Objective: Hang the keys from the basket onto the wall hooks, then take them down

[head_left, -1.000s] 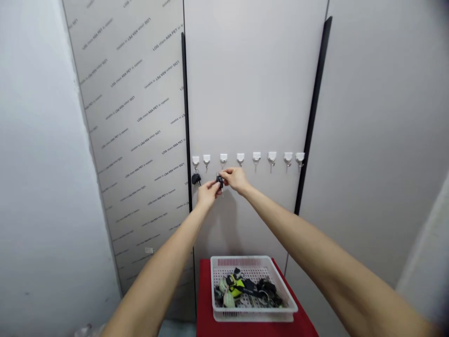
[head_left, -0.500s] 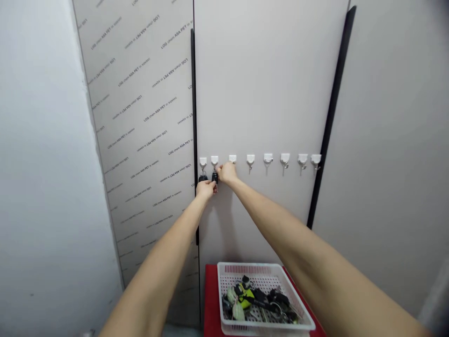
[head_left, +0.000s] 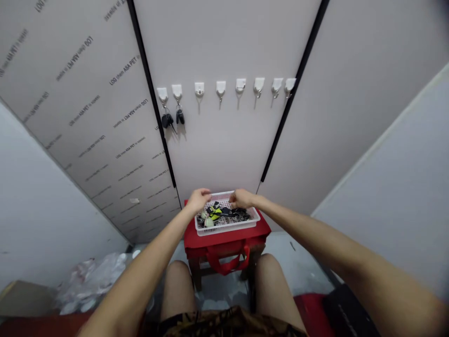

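Note:
My left hand (head_left: 199, 198) hovers at the left back edge of a white plastic basket (head_left: 228, 229), its fingers apart and holding nothing. Over the basket's back right part is my right hand (head_left: 242, 199), fingers loosely bent and pointing down, with no object visible in them. Inside the basket lies a pile of keys (head_left: 240, 214) with a yellow-green piece (head_left: 214, 213), a pale green rounded charm (head_left: 208, 222) and a black strap (head_left: 226, 212). Two bunches of black keys hang from the leftmost hooks: one bunch (head_left: 167, 120) and another bunch (head_left: 180, 116).
Several white adhesive hooks (head_left: 220, 87) run in a row across the pale panel. The basket stands on a red cloth bag (head_left: 224, 239) over a wooden stool (head_left: 197, 276). Clear plastic bags (head_left: 93, 281) lie at lower left. Black strips (head_left: 294, 93) border the panel.
Both hands have left the key bunch on the second hook and come down to the basket. That bunch now hangs free. The view has tilted downward.

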`<state>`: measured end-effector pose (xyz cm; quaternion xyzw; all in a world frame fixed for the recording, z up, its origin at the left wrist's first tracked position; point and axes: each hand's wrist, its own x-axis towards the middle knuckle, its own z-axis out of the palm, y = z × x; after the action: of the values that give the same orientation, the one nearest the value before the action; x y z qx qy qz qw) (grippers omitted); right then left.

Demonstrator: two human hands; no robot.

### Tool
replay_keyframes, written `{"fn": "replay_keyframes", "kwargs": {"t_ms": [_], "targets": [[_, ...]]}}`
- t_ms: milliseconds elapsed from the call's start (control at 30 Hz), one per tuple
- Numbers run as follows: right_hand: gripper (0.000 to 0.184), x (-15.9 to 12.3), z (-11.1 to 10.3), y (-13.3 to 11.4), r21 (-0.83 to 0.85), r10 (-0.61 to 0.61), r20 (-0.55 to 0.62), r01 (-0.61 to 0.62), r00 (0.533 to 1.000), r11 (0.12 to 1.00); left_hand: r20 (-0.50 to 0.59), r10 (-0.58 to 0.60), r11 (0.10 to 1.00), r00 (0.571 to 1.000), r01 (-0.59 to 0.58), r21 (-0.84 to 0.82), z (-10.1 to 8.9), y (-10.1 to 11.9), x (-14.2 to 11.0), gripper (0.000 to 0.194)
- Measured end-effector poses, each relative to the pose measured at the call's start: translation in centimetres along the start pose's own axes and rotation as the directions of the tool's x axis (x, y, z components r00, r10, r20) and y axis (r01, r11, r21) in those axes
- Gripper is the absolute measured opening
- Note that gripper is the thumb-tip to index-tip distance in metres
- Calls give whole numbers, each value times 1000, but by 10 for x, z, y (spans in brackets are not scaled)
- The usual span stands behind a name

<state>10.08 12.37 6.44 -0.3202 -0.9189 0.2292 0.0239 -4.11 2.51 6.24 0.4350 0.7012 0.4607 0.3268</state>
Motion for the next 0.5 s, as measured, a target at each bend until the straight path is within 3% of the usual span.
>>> {"fn": "replay_keyframes", "kwargs": {"t_ms": [167,300,500], "targets": [[12,-14,24,17,-34,23,-72,-25,997,999,77,141,958,987,-156,240,32,-19,-5,21],[20,-1,35,7,-72,85,-179,-99,980,992,75,171,918,982,-187,351,34,-20,-6,22],[15,11,46,2,-33,165,-159,-172,974,985,66,150,928,987,-163,336,27,-17,-10,22]]}}
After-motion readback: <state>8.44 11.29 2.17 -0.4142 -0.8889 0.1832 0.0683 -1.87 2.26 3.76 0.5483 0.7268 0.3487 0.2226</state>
